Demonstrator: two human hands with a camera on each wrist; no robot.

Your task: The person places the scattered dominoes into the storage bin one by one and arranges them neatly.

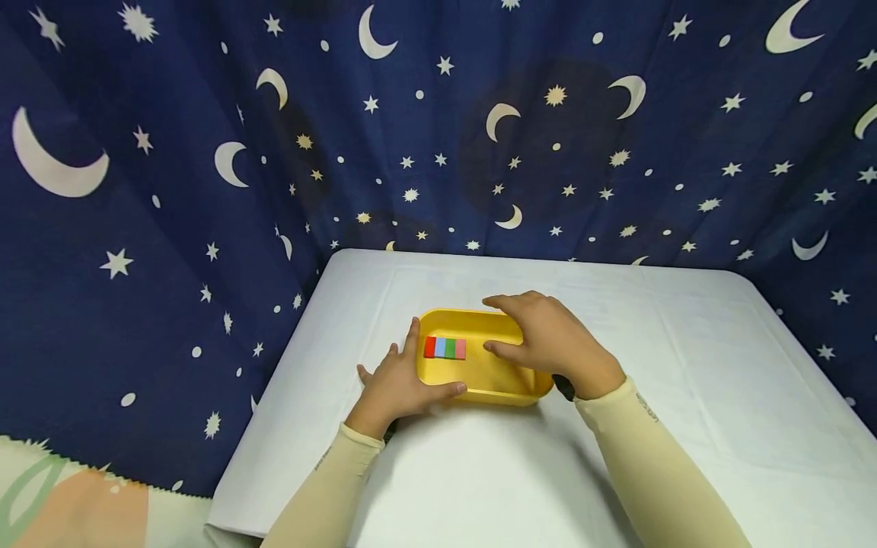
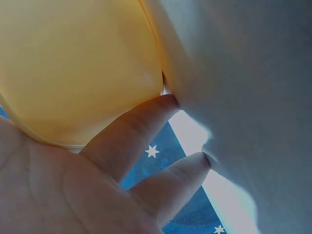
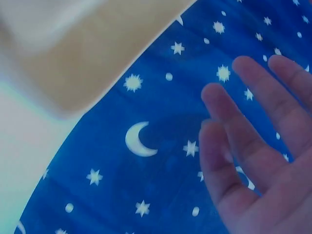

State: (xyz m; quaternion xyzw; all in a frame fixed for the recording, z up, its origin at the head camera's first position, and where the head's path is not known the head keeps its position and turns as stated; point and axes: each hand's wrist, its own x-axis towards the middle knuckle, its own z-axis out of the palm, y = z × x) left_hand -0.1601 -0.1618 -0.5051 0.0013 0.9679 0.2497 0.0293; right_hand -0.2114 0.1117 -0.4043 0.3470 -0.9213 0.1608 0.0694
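A yellow rectangular tray [image 1: 493, 373] with raised walls sits on the white-covered table. Inside it, toward the left, several small coloured pieces lie side by side in a row: a red piece [image 1: 429, 347], a light blue piece [image 1: 440, 348], a green piece [image 1: 450, 348] and a pink piece [image 1: 460, 349]. My left hand [image 1: 397, 387] rests against the tray's left end, its fingers spread and its thumb along the front rim. In the left wrist view two fingertips reach the tabletop beside the tray. Over the tray's right part hovers my right hand [image 1: 551, 335], fingers apart and holding nothing.
The white tabletop [image 1: 719, 365] extends around the tray on all sides. Behind and to the left hangs a dark blue curtain [image 1: 466, 137] with moons and stars. A pale patterned cloth [image 1: 89, 502] shows at the lower left.
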